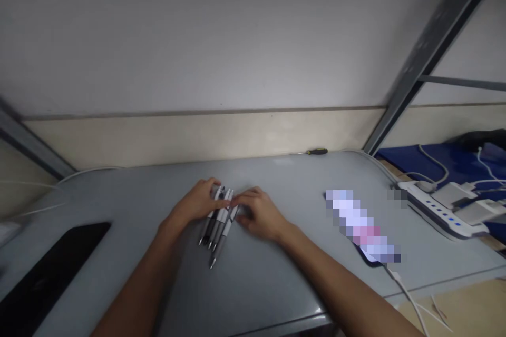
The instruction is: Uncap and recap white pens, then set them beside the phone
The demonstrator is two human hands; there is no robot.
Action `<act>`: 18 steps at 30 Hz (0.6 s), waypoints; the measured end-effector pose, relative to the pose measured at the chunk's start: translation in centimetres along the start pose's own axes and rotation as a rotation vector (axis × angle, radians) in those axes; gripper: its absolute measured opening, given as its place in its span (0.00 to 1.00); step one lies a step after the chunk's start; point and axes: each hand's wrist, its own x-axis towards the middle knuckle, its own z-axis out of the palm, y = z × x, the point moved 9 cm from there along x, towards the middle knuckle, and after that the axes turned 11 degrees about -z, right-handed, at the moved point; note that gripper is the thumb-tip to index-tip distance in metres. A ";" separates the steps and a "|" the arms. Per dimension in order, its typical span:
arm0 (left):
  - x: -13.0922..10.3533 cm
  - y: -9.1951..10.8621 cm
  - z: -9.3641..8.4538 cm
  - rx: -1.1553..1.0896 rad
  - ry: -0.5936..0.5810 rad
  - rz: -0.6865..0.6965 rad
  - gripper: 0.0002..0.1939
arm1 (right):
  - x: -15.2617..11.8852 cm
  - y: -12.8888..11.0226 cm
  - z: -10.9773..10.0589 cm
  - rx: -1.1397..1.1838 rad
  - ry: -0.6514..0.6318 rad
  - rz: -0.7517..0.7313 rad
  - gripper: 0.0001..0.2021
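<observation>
Several white-and-grey pens [222, 217] lie side by side in a bunch on the grey tabletop, their tips toward me. My left hand [200, 201] curls round the upper part of the bunch from the left, with its thumb across the pens. From the other side, my right hand [260, 214] has its bent fingers at the rightmost pen, which sticks out lower than the others. The fingertips of both hands nearly meet over the pens, and part of the pens' upper ends is hidden.
A lit phone [369, 255], blurred out, lies at right with a white cable [407, 293]. Beyond it is a power strip [443, 210] with chargers. A screwdriver [317, 151] rests by the wall. At left is a flat black object [51, 279]. Metal posts [411, 71] flank the table.
</observation>
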 end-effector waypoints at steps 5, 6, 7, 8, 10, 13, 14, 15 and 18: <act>0.1 -0.8 0.3 0.019 -0.056 -0.017 0.39 | 0.1 -0.2 0.4 -0.052 -0.073 -0.066 0.09; 0.1 -0.8 0.2 0.023 -0.057 -0.006 0.39 | 0.0 -0.1 0.4 -0.070 -0.085 -0.070 0.08; 0.1 -0.7 0.2 0.029 -0.059 0.001 0.38 | 0.0 0.0 0.3 -0.092 -0.095 -0.065 0.09; 0.1 -0.7 0.2 0.037 -0.067 0.004 0.36 | -0.1 0.2 0.2 -0.117 -0.105 -0.054 0.10; 0.0 -0.6 0.3 0.049 -0.087 0.009 0.34 | -0.3 0.6 0.0 -0.162 -0.123 -0.029 0.11; -0.2 -0.4 0.5 0.061 -0.111 0.014 0.32 | -0.6 1.3 -0.7 -0.178 -0.128 -0.004 0.09; -0.2 -0.4 0.5 0.064 -0.115 0.017 0.31 | -0.7 1.5 -1.0 -0.174 -0.123 0.002 0.08; -0.2 -0.3 0.5 0.068 -0.116 0.017 0.30 | -0.8 1.8 -1.3 -0.169 -0.116 0.006 0.07; -0.3 -0.4 0.5 0.077 -0.109 0.012 0.27 | -1.0 2.4 -2.5 -0.133 -0.096 -0.009 0.06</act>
